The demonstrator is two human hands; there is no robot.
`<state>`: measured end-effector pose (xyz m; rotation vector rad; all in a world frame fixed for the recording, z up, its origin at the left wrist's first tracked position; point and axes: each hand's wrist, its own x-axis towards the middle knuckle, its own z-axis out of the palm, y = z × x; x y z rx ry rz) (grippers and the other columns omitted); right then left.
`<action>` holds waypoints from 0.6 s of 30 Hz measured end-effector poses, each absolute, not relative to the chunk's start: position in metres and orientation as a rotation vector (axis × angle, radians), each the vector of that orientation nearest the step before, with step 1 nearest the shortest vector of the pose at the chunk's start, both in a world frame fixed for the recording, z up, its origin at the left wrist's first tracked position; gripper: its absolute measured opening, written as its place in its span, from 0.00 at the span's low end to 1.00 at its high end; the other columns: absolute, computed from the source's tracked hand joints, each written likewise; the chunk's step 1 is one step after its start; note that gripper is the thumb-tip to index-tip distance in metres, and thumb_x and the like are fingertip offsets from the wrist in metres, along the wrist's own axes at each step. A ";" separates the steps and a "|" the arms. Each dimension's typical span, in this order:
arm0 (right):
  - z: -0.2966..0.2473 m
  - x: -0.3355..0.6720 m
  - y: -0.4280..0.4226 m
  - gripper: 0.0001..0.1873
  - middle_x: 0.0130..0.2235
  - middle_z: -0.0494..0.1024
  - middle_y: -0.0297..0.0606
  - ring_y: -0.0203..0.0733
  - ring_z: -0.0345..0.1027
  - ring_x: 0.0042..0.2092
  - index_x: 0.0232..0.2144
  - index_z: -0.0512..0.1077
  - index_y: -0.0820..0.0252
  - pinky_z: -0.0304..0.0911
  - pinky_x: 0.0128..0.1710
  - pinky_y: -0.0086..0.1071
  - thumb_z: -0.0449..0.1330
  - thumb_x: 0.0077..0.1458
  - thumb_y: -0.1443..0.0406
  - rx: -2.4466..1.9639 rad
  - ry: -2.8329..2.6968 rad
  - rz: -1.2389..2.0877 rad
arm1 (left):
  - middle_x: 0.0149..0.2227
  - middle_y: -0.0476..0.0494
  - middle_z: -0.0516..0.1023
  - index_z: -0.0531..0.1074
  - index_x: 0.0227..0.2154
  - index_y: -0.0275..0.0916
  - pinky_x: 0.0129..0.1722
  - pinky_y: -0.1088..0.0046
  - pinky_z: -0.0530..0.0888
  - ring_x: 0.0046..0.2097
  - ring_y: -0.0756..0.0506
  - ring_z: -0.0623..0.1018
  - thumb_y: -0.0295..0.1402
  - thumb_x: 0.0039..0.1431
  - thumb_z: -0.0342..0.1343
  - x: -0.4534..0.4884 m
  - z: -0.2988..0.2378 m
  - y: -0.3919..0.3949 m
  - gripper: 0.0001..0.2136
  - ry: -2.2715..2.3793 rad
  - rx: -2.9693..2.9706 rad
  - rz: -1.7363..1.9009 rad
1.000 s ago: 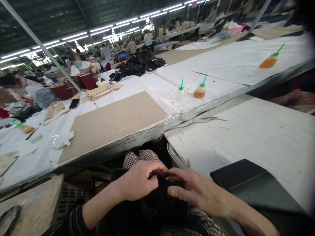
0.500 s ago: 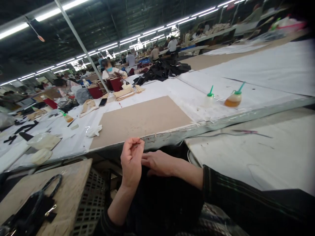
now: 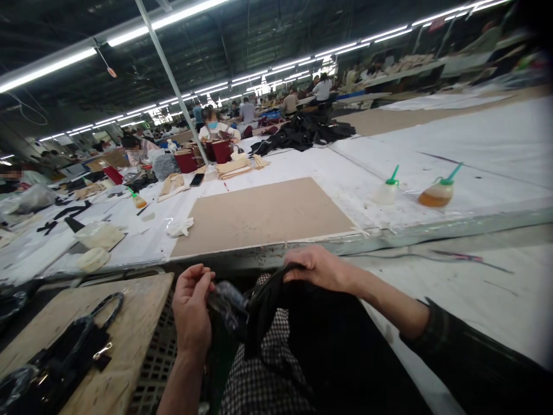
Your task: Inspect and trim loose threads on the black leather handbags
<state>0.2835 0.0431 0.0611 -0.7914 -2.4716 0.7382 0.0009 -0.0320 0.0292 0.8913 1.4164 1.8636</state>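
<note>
A black bag (image 3: pixel 328 340) lies on my lap over checked fabric (image 3: pixel 259 380). My right hand (image 3: pixel 317 267) is closed around its black strap (image 3: pixel 263 305) at the top, near the table edge. My left hand (image 3: pixel 192 302) is raised to the left of the bag, fingers pinched on a crumpled piece of clear plastic film (image 3: pixel 227 300) that hangs beside the strap.
A long white worktable (image 3: pixel 302 167) with a brown board (image 3: pixel 263 216) and two green-capped glue bottles (image 3: pixel 436 193) stretches ahead. A wooden bench (image 3: pixel 121 340) at the left carries a black handbag (image 3: pixel 60 363). A white table (image 3: pixel 488 294) is on the right. Other people work far back.
The view has swung left. My right hand moved up and gripped the bag's strap. My left hand dropped lower and left and now pinches clear plastic film.
</note>
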 end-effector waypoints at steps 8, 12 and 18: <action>0.008 0.337 0.017 0.23 0.39 0.82 0.41 0.52 0.75 0.39 0.42 0.76 0.61 0.72 0.38 0.41 0.66 0.50 0.50 -1.276 -1.048 0.807 | 0.53 0.38 0.75 0.71 0.50 0.38 0.46 0.69 0.72 0.54 0.41 0.75 0.46 0.56 0.61 0.036 0.011 -0.060 0.23 1.211 0.701 1.342; -0.027 0.325 -0.018 0.29 0.46 0.80 0.47 0.59 0.72 0.48 0.47 0.74 0.65 0.71 0.45 0.43 0.61 0.55 0.47 -1.475 -0.846 0.651 | 0.52 0.35 0.77 0.72 0.50 0.37 0.50 0.62 0.72 0.53 0.37 0.76 0.53 0.56 0.58 0.055 0.017 -0.066 0.27 1.004 0.656 1.169; -0.061 0.311 -0.050 0.36 0.55 0.75 0.49 0.64 0.63 0.58 0.59 0.66 0.67 0.65 0.54 0.47 0.52 0.61 0.46 -1.687 -0.769 0.540 | 0.45 0.38 0.80 0.75 0.46 0.37 0.48 0.64 0.72 0.47 0.39 0.78 0.44 0.45 0.70 0.051 0.022 -0.085 0.26 1.104 0.836 1.058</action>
